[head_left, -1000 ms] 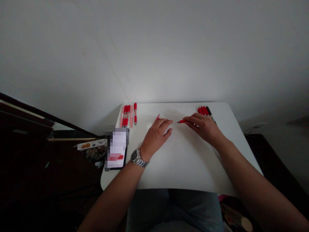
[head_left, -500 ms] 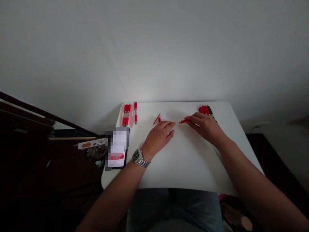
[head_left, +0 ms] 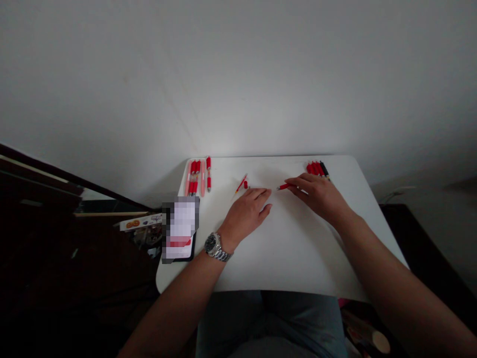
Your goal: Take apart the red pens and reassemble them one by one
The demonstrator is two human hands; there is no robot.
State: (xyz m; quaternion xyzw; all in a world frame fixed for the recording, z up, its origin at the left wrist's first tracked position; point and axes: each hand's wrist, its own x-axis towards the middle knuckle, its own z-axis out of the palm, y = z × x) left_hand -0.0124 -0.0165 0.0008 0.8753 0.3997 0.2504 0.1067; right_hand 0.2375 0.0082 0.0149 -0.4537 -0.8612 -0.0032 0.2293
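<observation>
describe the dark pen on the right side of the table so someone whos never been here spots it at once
On the white table, look toward the far right corner, just beyond the person's right hand. A tight row of red pens lies there, with the dark pen at its right end. Its near-black colour sets it apart from the bright red of its neighbours.

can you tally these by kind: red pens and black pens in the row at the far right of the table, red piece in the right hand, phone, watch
Red pens in the row: 4
Black pen in the row: 1
Red piece in the right hand: 1
Phone: 1
Watch: 1
Total: 8
</observation>
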